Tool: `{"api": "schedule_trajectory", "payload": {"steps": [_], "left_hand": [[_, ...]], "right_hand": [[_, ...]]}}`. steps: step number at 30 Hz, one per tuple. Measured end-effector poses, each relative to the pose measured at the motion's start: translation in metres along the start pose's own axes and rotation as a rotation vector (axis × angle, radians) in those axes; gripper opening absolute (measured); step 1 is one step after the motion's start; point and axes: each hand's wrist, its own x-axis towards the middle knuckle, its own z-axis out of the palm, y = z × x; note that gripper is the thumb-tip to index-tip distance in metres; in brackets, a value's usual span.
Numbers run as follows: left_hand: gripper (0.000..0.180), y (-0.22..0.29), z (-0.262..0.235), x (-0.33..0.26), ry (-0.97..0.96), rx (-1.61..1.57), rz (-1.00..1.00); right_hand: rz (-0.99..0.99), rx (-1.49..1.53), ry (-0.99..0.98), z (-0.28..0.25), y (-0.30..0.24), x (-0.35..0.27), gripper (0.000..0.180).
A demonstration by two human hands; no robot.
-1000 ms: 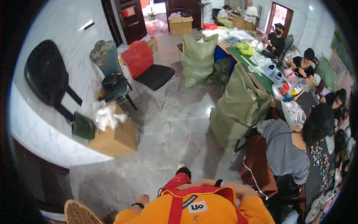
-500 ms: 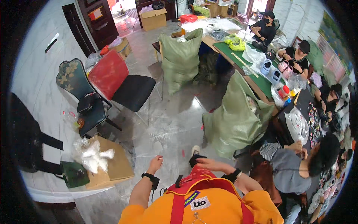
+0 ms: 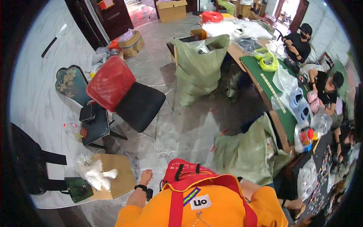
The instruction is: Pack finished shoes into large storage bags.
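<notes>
Right at the bottom there's the person's orange shirt with red straps [image 3: 177, 204] over it, and a red bag [image 3: 181, 170] sits just in front of the chest. The left hand [image 3: 145, 176] hangs beside that bag's left edge, black watch on the wrist, fingers loosely curled with nothing in them as far as I can see, not touching the bag. The right hand is hidden behind the orange sleeve, so can't tell what its grip is doing.

Just left of the left hand is a cardboard box [image 3: 115, 178] with a bunch of white plastic wrapping [image 3: 96, 176] on top, and a dark green pouch [image 3: 77, 188] next to it. To the right, a green sack [image 3: 245, 153] slumps against the table.

Further out there's a chair with a red back and black seat [image 3: 124, 94], a dark stool [image 3: 94, 123] beside it, and a plastic bottle [image 3: 75, 130] on the floor. Beyond that, a tall green sack [image 3: 198, 64] stands upright. The long green table [image 3: 272, 90] runs along the right with other people sitting at it.
</notes>
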Motion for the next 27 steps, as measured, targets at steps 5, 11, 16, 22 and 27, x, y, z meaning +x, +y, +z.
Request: {"api": "schedule_trajectory", "payload": {"steps": [5, 11, 16, 22, 27], "left_hand": [[0.029, 0.046, -0.007, 0.072, -0.178, 0.239, -0.094], [0.025, 0.178, -0.016, 0.234, -0.318, 0.557, 0.066], [0.027, 0.333, 0.011, 0.395, -0.113, 0.957, 1.093], [0.032, 0.614, 0.120, 0.380, -0.179, 0.338, 0.878], [0.048, 0.716, 0.184, 0.372, 0.055, 0.665, 1.306]], "right_hand": [[0.090, -0.124, -0.264, -0.025, -0.055, 0.081, 0.068], [0.077, -0.055, 0.321, -0.104, -0.060, 0.155, 0.053], [0.051, 0.044, 0.450, -0.129, -0.114, 0.169, 0.049], [0.208, 0.080, 0.571, -0.160, -0.117, 0.179, 0.050], [0.193, 0.245, 0.576, -0.219, -0.151, 0.188, 0.051]]}}
